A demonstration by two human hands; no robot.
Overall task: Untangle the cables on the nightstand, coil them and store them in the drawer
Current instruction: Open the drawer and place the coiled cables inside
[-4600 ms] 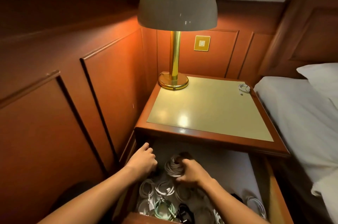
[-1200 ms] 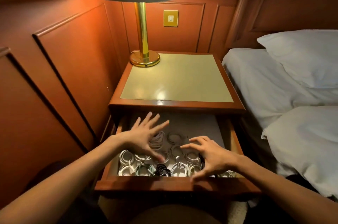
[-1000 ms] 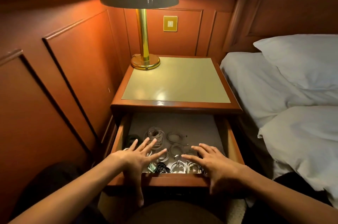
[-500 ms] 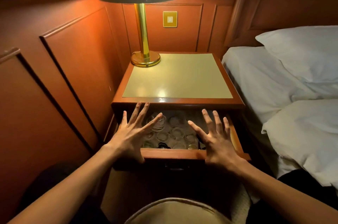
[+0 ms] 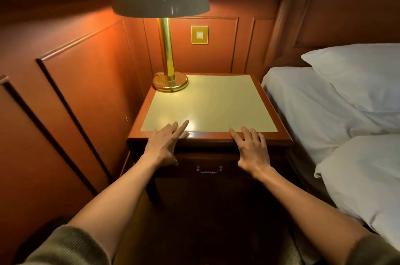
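No cables are in view. The drawer (image 5: 208, 161) sits shut and flush, so I judge they lie inside it, behind both grips. The left grip (image 5: 163, 145) and right grip (image 5: 252, 150) hold nothing, fingers straight and spread. Their palms lie on the drawer front and their fingertips reach over the table (image 5: 207, 104) edge. A lamp (image 5: 170, 82) stands beyond the left grip. The task looks finished, with only letting go left.

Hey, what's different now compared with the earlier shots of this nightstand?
The drawer has slid fully shut, pushed in by the open left hand and right hand, which hold nothing. The coiled cables are now hidden inside. The small white cable that lay on the nightstand top is gone from it. The lamp and bed stayed put.
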